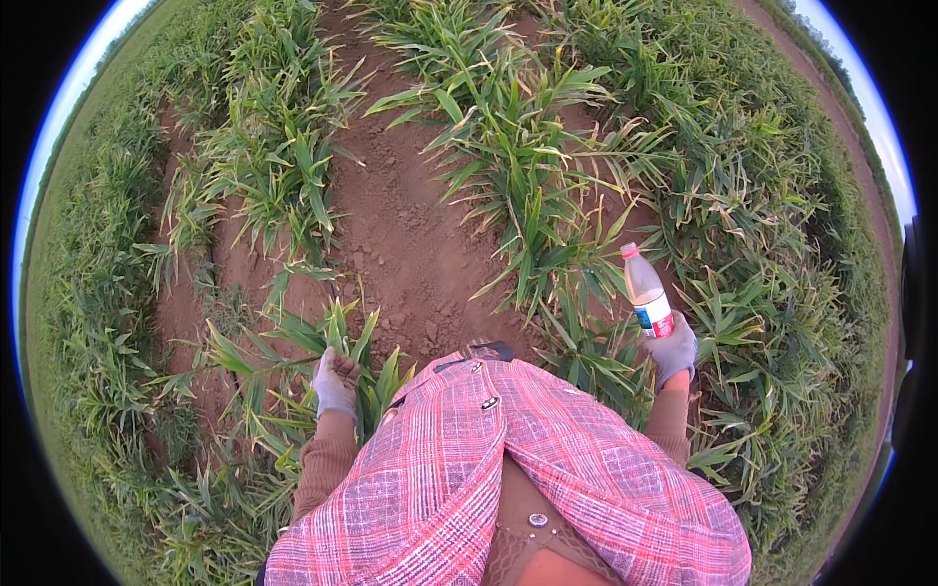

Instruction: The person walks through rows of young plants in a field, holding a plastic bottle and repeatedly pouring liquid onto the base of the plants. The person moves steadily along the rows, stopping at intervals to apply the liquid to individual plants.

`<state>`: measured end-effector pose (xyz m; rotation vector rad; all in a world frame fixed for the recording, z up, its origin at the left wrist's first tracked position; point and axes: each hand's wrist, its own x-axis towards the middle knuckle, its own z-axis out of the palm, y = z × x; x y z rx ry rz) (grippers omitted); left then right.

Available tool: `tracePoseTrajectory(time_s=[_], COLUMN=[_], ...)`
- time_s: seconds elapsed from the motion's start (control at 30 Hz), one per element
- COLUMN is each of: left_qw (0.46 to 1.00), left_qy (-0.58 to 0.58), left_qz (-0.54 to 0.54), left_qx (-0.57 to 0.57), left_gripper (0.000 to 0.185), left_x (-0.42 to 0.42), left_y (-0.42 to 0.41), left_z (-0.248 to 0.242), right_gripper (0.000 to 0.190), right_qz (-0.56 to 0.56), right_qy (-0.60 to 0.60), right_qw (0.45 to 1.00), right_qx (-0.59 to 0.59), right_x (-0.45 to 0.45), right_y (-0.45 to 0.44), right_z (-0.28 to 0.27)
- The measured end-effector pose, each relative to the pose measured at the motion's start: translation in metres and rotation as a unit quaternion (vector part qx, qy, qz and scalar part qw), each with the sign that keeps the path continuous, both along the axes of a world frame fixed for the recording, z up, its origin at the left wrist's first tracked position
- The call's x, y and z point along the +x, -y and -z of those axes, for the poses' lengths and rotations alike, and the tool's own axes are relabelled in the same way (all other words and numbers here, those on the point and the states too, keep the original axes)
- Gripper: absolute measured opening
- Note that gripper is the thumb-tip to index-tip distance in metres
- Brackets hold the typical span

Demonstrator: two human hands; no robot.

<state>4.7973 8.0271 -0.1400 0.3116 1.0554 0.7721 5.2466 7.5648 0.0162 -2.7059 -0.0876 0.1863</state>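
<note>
My right hand (673, 350), in a pale grey work glove, grips the lower part of a clear plastic bottle (646, 291). The bottle has a red-ringed neck and a blue, white and red label that bears writing. It tilts slightly, neck pointing away from me, above the leaves on my right. My left hand (337, 381), gloved the same way, hangs among the green leaves of a plant (359, 340) on my left. Its fingers are curled inward; whether a leaf is between them is hidden.
Rows of leafy, ginger-like plants (527, 146) with browned tips run away from me on both sides. Between them lies a bare reddish soil furrow (410, 220). A thin dark line, perhaps an irrigation hose (215, 264), lies at left. A dirt track (843, 110) borders the field at right.
</note>
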Motion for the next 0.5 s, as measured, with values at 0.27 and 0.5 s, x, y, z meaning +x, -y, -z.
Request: tracePoseTrajectory(time_s=[0.27,0.5], left_qw=[0.993,0.988], left_qy=[-0.105,-0.083], left_qz=[-0.061,-0.130], left_qx=[-0.009,-0.012], left_gripper=[0.026,0.025], left_x=[-0.012,-0.035], left_y=[0.015,0.037], left_z=[-0.024,-0.015], right_gripper=[0.077,0.078], right_qz=[-0.049,-0.081], right_qy=[-0.007,-0.016], right_qw=[0.999,0.996], right_qx=[0.017,-0.013], right_x=[0.031,0.061], right_y=[-0.039,-0.070], right_z=[-0.005,-0.029])
